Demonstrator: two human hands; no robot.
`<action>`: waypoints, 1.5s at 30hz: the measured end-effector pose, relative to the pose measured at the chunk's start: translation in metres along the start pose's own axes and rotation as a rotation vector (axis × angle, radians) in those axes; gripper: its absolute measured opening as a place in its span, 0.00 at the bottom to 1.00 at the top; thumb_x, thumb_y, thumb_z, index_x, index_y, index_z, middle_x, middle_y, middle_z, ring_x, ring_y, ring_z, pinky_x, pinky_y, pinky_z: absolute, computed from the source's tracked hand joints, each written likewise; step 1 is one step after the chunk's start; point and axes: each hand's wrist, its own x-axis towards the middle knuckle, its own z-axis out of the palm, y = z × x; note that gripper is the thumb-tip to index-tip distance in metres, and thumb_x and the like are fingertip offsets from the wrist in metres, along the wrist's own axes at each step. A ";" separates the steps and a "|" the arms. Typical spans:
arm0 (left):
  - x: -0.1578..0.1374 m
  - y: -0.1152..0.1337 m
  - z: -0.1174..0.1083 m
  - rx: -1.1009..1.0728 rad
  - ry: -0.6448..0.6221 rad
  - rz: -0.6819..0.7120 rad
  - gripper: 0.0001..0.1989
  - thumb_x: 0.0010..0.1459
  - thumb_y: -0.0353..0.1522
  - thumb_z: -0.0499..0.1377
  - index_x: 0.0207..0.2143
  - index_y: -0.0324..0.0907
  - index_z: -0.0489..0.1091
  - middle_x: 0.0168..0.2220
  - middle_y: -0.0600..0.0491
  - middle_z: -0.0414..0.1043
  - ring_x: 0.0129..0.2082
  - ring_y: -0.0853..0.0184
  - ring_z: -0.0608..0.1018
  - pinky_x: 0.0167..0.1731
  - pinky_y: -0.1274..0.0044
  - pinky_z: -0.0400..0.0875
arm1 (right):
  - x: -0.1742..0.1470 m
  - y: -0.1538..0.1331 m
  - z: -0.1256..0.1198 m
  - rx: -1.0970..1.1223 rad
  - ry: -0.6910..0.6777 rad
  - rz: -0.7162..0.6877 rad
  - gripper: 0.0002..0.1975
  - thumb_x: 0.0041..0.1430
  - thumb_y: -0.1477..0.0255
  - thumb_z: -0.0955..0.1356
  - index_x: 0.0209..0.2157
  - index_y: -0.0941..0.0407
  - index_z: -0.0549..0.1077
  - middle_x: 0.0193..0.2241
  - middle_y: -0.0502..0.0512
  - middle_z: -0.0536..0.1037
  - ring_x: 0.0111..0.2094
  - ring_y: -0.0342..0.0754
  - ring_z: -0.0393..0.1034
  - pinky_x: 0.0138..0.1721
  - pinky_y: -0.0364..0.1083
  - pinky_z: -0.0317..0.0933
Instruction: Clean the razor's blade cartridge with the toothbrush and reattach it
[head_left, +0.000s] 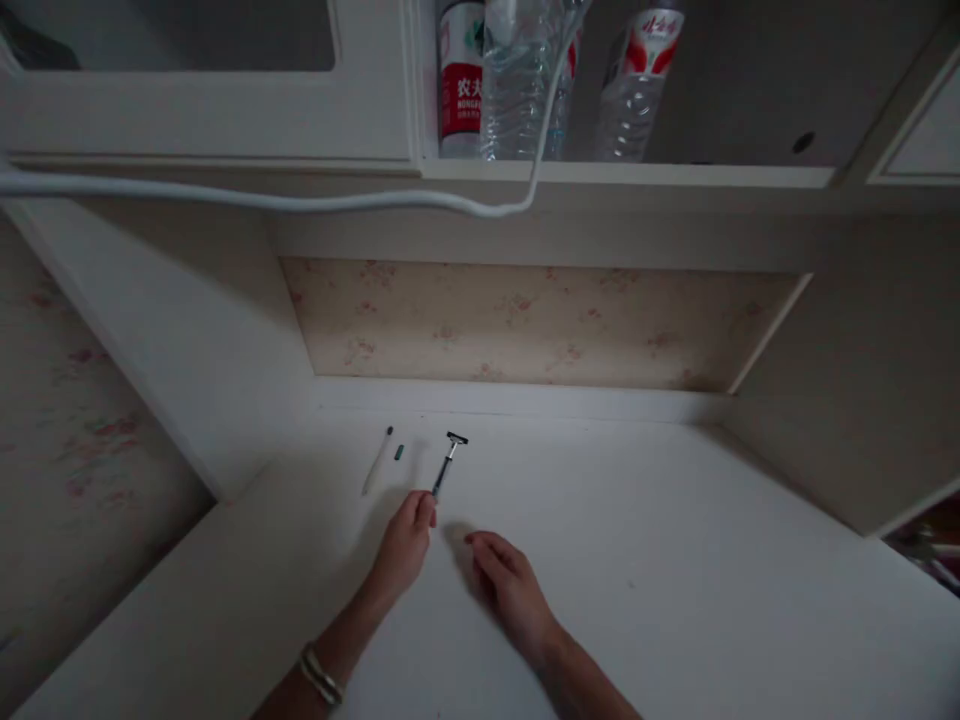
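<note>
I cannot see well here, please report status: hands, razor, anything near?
Left hand pinches razor handle end. Right hand flat on desk, empty. White pen, small cap lie left of razor.

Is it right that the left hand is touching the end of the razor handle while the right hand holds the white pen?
Not quite. In the head view the right hand holds nothing; it rests on the desk. The white pen lies untouched beside the razor, whose handle end the left hand does touch.

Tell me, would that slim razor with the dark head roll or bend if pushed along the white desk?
The slim razor with the dark head looks stiff and light. Its crosswise head would probably stop it rolling. It might slide easily on the smooth white desk. The left hand touches its handle end.
</note>
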 end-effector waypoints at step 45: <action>-0.044 0.029 0.016 -1.301 -0.564 -0.434 0.18 0.55 0.39 0.60 0.44 0.39 0.73 0.25 0.55 0.65 0.26 0.72 0.68 0.28 0.80 0.61 | -0.036 -0.020 0.040 0.377 0.104 0.088 0.21 0.53 0.52 0.68 0.28 0.55 0.62 0.13 0.39 0.56 0.11 0.34 0.40 0.10 0.35 0.37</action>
